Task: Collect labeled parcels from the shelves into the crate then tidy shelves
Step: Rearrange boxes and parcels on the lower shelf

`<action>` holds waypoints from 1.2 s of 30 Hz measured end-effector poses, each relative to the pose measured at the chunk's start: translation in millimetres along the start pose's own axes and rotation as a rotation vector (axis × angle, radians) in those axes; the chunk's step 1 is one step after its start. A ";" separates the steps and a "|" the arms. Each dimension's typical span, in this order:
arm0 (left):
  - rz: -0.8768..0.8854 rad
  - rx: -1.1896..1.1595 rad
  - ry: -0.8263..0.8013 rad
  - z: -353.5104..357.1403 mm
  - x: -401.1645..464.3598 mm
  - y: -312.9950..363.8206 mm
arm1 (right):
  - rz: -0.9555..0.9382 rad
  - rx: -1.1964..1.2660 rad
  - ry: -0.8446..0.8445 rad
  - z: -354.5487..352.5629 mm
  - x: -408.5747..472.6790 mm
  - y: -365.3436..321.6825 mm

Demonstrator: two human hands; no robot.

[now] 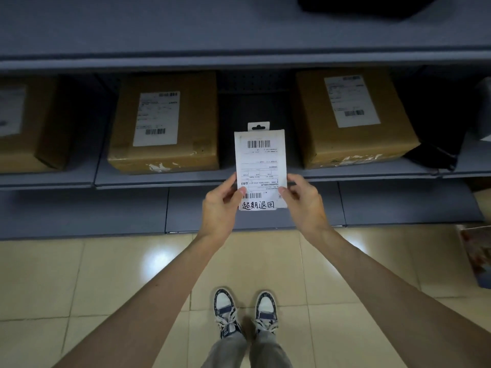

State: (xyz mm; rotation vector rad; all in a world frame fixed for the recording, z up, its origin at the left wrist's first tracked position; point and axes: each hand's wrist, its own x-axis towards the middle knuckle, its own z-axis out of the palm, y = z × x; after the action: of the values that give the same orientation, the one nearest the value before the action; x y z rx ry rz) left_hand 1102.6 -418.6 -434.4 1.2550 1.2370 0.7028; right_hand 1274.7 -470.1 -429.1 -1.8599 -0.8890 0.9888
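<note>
Here — my left hand (221, 203) and right hand (303, 200) pinch a flat white labeled parcel (260, 166) | behind: two taped cardboard boxes (164, 123) (350, 118) flank it on the grey metal shelf (132, 179)

The lower corners of the white parcel (260, 166) are covered by the thumbs of the left hand (220, 205) and the right hand (305, 201), and the fingers behind it are hidden. The small print on its label cannot be read, nor that on the labels of the middle box (164, 123) and the right box (353, 118). The leftmost box (26, 123), a black object (366, 6) on the upper shelf (186, 35) and a printed item (478, 256) on the floor are cut off by the picture's edges.
</note>
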 end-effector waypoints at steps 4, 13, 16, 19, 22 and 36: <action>0.078 0.063 0.008 -7.8 -36.5 45.1 | -0.045 0.010 0.008 -18.0 -33.2 -39.6; 0.128 0.025 0.049 -21.6 -139.9 126.0 | -0.103 0.071 -0.010 -58.8 -124.9 -114.0; 0.158 -0.014 0.068 -27.3 -161.0 150.3 | -0.171 0.095 -0.031 -70.8 -143.4 -139.7; 0.219 -0.047 0.080 -33.4 -166.5 188.4 | -0.256 0.136 -0.021 -83.8 -150.3 -174.0; 0.327 -0.057 0.087 -40.1 -162.4 238.8 | -0.340 0.172 -0.018 -99.6 -145.5 -220.3; 0.676 0.032 0.106 -64.1 -118.9 466.7 | -0.716 0.214 -0.030 -190.1 -112.6 -446.0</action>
State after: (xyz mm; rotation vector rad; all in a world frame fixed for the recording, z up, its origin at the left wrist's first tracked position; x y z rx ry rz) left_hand 1113.7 -395.9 50.8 1.6982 0.8950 1.2485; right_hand 1303.7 -448.7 67.3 -1.1990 -1.2844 0.6252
